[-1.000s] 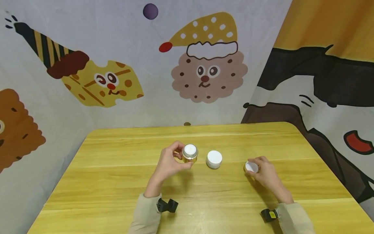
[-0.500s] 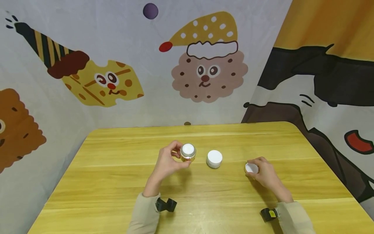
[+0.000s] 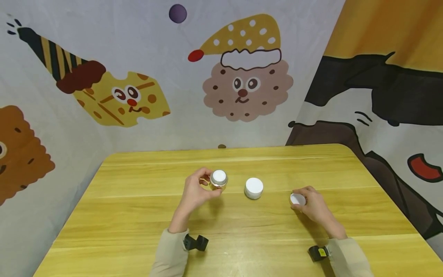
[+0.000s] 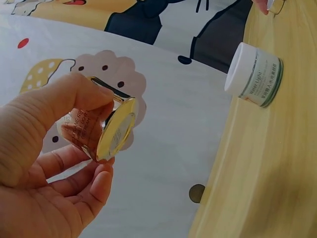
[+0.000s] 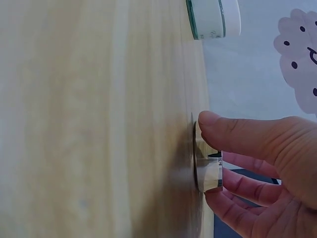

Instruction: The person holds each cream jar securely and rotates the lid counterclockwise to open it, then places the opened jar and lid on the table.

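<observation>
Between thumb and fingers, my left hand holds a small gold cream jar above the table, its white top facing up. The left wrist view shows the jar's shiny gold base and printed side, with fingers hiding part of it. At the right, my right hand pinches a round jar lid by its edge, white inside upward. In the right wrist view the shiny lid sits at the tabletop. A white cream jar with its lid on stands upright between the hands.
The wood-grain table ends at a cloth backdrop printed with cartoon figures. Black wrist cameras are strapped over both beige sleeves. Printed text and a green base mark the white jar's side.
My left hand has drifted a little to the left with the gold jar, widening the gap to the white jar. The right hand and lid stay almost still.
</observation>
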`<state>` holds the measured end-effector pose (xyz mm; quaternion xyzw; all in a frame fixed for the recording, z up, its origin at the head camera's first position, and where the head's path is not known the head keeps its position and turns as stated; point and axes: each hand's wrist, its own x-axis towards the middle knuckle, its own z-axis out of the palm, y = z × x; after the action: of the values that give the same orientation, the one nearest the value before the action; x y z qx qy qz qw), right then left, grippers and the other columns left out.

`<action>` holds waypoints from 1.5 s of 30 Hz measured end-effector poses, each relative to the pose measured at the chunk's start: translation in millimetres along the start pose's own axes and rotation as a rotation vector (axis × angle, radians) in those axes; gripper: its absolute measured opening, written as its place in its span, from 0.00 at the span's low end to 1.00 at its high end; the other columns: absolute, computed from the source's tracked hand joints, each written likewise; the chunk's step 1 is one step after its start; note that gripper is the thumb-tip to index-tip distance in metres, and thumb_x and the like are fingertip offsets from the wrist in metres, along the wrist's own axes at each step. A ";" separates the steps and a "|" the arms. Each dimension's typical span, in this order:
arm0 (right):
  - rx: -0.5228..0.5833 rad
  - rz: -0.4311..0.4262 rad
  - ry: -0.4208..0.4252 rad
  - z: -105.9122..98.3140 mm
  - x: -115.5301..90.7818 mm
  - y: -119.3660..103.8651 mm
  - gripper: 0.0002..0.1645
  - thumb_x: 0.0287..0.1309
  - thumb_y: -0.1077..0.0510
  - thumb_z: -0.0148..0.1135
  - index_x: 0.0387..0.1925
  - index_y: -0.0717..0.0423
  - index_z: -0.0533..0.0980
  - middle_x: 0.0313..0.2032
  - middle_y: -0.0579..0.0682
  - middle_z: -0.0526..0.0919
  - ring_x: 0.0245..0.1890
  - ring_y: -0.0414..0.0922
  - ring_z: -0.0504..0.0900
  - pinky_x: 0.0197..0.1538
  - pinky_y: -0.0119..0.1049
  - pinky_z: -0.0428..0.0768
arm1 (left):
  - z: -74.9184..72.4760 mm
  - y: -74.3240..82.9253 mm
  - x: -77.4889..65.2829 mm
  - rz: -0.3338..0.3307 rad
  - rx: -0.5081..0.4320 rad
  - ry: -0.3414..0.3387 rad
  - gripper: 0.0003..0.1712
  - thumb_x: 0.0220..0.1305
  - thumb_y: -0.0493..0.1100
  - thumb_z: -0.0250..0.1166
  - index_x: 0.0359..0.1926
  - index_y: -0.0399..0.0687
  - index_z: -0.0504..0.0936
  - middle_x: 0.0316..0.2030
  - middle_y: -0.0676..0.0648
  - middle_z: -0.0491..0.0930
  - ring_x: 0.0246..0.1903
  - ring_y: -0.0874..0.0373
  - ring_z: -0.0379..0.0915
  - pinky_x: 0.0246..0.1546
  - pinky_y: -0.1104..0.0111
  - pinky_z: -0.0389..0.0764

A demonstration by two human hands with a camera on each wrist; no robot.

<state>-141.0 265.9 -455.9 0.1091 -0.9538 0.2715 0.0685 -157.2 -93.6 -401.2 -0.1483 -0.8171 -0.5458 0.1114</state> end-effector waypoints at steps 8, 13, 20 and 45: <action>0.011 0.026 -0.034 -0.4 -0.1 -0.7 0.26 0.38 0.65 0.75 0.43 0.71 0.78 0.39 0.65 0.76 0.31 0.54 0.76 0.31 0.47 0.79 | 0.8 -8.8 -1.7 -0.144 0.023 0.033 0.22 0.36 0.30 0.76 0.38 0.34 0.80 0.33 0.43 0.79 0.33 0.52 0.75 0.37 0.64 0.81; 0.024 0.027 -0.032 -0.6 -0.1 0.5 0.26 0.38 0.65 0.75 0.43 0.71 0.78 0.39 0.65 0.75 0.31 0.53 0.76 0.31 0.47 0.79 | 2.6 -18.1 -1.4 -0.234 0.050 0.033 0.24 0.37 0.31 0.76 0.40 0.32 0.80 0.34 0.41 0.79 0.35 0.51 0.76 0.38 0.65 0.81; 0.010 0.011 -0.029 -0.5 0.0 1.1 0.26 0.38 0.64 0.75 0.43 0.70 0.78 0.39 0.64 0.76 0.31 0.53 0.76 0.30 0.46 0.79 | 7.7 -28.3 -1.6 -0.314 0.129 0.034 0.23 0.35 0.32 0.76 0.38 0.33 0.80 0.32 0.42 0.79 0.32 0.52 0.74 0.34 0.64 0.79; 0.012 0.023 -0.040 0.1 1.5 3.5 0.25 0.38 0.64 0.75 0.42 0.70 0.78 0.39 0.64 0.76 0.33 0.54 0.76 0.32 0.47 0.78 | 15.3 -46.6 -3.6 -0.330 0.229 -0.045 0.22 0.34 0.31 0.77 0.33 0.33 0.77 0.28 0.44 0.77 0.29 0.55 0.71 0.30 0.67 0.75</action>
<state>-143.3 268.5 -457.4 0.1040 -0.9545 0.2758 0.0458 -171.1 -96.7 -448.2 -0.0111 -0.8894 -0.4566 0.0185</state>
